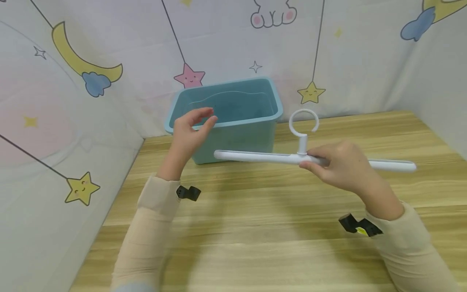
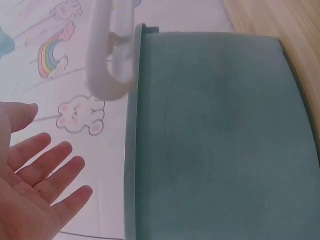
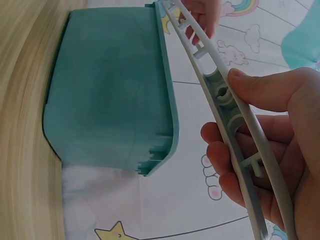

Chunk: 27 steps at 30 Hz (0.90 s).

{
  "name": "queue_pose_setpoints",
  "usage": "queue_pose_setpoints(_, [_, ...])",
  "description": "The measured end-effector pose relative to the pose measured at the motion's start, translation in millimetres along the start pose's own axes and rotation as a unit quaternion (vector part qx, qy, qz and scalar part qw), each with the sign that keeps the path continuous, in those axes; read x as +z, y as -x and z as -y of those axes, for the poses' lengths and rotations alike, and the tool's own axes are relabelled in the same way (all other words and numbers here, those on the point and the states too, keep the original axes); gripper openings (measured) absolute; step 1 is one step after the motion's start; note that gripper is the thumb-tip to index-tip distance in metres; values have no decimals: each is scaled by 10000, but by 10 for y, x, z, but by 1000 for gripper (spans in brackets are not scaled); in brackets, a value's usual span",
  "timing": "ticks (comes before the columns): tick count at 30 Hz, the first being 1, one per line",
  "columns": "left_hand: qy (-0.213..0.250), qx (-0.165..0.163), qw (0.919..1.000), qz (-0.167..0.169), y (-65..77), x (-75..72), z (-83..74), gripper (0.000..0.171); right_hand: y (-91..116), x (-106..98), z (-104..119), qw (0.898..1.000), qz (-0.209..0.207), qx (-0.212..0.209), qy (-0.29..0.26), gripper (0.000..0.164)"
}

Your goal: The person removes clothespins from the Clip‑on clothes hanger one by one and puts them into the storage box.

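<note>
A white clothes hanger [image 1: 259, 157], a straight bar with a ring-shaped hook on top, is held level above the table's middle. My right hand [image 1: 341, 168] grips it just right of the hook; the right wrist view shows the fingers [image 3: 232, 187] curled round the ribbed hollow bar. My left hand [image 1: 191, 132] hovers in front of the bin's near left rim, its fingers relaxed and apart, holding nothing. In the left wrist view the hanger's rounded end [image 2: 107, 87] is beyond the fingertips, not touching them. The teal plastic bin [image 1: 237, 140] stands behind both hands.
The bin rests on a wood-grain table [image 1: 248, 243] close to the back. A white cloth [image 1: 233, 44] printed with stars, moons and animals hangs behind and along the left side. Small black cameras [image 1: 188, 193] sit on both wrists.
</note>
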<state>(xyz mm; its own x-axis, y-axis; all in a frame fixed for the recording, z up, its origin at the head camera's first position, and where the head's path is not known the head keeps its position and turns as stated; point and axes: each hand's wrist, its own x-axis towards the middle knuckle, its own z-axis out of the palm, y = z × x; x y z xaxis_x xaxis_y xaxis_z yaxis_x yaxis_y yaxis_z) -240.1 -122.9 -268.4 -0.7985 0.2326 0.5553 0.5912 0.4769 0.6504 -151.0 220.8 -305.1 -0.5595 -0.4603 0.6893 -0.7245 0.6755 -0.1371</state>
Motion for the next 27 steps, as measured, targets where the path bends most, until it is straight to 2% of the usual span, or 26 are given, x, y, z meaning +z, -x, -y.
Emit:
queue_pose_setpoints(5, [-390, 891, 9953, 20, 127, 29, -78, 37, 40, 52, -21, 9994, 336, 125, 7, 22])
queue_pose_setpoints(11, [-425, 1568, 9864, 259, 248, 86, -170, 44, 73, 107, -28, 9982, 574, 175, 24, 20])
queue_pose_setpoints(17, [-788, 1776, 9791, 600, 394, 127, -260, 55, 109, 177, -24, 9953, 901, 342, -71, 18])
queue_pose_setpoints(22, [-1070, 1892, 9716, 938, 524, 141, -277, 62, 140, 238, 1, 9917, 1170, 491, -218, 18])
queue_pose_setpoints(27, [-1246, 1701, 9690, 1289, 643, 150, -237, 66, 162, 305, 29, 9874, 1437, 623, -221, 19])
